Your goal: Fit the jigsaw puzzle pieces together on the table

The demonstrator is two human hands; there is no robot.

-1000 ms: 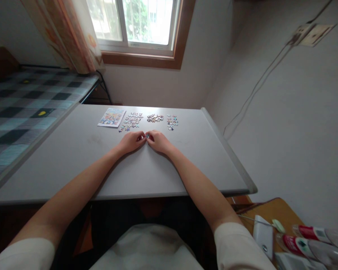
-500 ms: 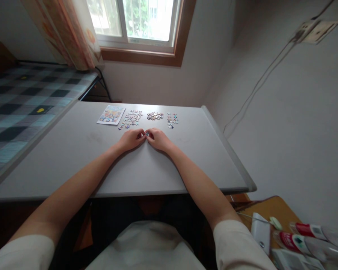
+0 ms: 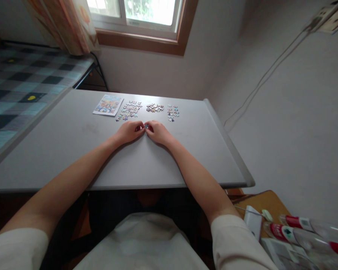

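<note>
My left hand [image 3: 130,131] and my right hand [image 3: 157,132] meet over the table, fingertips nearly touching. Between them is a small bluish jigsaw puzzle piece [image 3: 146,126], pinched from both sides and partly covered by fingers; whether it is one piece or two joined cannot be made out. Just beyond my left hand lie loose rows of puzzle pieces [image 3: 131,109]. Straight ahead is a heaped pile of pieces [image 3: 154,108], and a smaller group of pieces [image 3: 173,112] lies to its right. A printed picture sheet [image 3: 108,105] rests flat at the far left.
The grey-white table [image 3: 146,168] has a raised right edge by the wall. A bed with a checked cover [image 3: 45,80] stands to the left. At lower right, a wooden stand [image 3: 266,200] holds plastic bottles [image 3: 293,234] and a white device [image 3: 252,221]. A cable [image 3: 259,84] hangs along the wall.
The whole view has shifted, so the table and hands appear slightly higher. Both hands stay together on the puzzle piece, with hardly any movement over the table.
</note>
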